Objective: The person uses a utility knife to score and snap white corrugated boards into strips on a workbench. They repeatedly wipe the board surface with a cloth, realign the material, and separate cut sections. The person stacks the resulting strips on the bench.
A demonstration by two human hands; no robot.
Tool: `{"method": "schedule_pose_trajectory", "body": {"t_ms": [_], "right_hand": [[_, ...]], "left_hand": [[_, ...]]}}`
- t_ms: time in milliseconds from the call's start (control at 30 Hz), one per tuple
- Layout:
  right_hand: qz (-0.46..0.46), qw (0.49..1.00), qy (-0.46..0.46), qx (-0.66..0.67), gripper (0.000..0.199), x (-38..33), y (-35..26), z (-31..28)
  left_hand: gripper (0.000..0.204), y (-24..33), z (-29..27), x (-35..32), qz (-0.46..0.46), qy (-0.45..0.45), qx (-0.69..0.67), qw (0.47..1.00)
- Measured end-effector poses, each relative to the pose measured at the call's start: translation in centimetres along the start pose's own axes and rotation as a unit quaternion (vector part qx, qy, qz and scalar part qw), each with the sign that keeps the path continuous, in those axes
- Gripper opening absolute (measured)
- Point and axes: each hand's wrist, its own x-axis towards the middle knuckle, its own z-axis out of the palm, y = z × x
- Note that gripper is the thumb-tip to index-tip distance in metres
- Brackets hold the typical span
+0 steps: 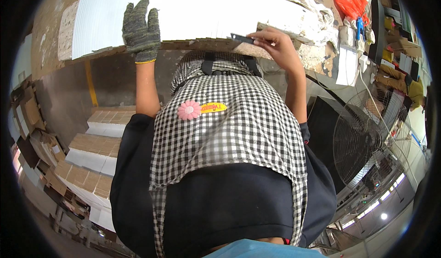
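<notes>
My left hand [142,32], in a dark grey-green knitted glove with a yellow cuff edge, lies flat with spread fingers on a wide layer of white sheets [197,12]. The sheets' left side shows many thin stepped edges. My bare right hand [279,49] is closed around a slim black utility knife [242,38], which points left over the near edge of the sheets. Whether its blade is out I cannot make out.
The worn workbench [50,42] runs across the far side. At its right are crumpled white wrapping [317,12], a red plastic bag [350,0] and a blue-handled tool [360,28]. A large wire-caged fan [372,138] stands right; stacked brown-and-white bundles [94,145] stand left.
</notes>
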Motion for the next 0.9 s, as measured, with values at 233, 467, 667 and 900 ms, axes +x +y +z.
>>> {"method": "schedule_pose_trajectory", "body": {"t_ms": [233, 467, 667, 900], "right_hand": [[-0.059, 0.995, 0.054, -0.056, 0.025, 5.5, -2.4, 3.4], [-0.039, 0.995, 0.036, -0.085, 0.023, 6.6, -3.5, 5.0], [-0.041, 0.996, 0.030, -0.074, 0.022, 6.5, -3.3, 4.6], [-0.035, 0.995, 0.030, -0.084, 0.022, 6.3, -3.3, 4.5]], "left_hand": [[0.033, -0.3, 0.3, -0.1, 0.001, 0.018, -0.002, 1.000], [0.031, 0.2, 0.3, -0.1, -0.006, 0.011, 0.013, 1.000], [0.031, 0.6, 0.5, 0.0, -0.010, 0.025, 0.002, 1.000], [0.030, 0.8, 0.7, 0.0, -0.006, 0.027, -0.002, 1.000]]}}
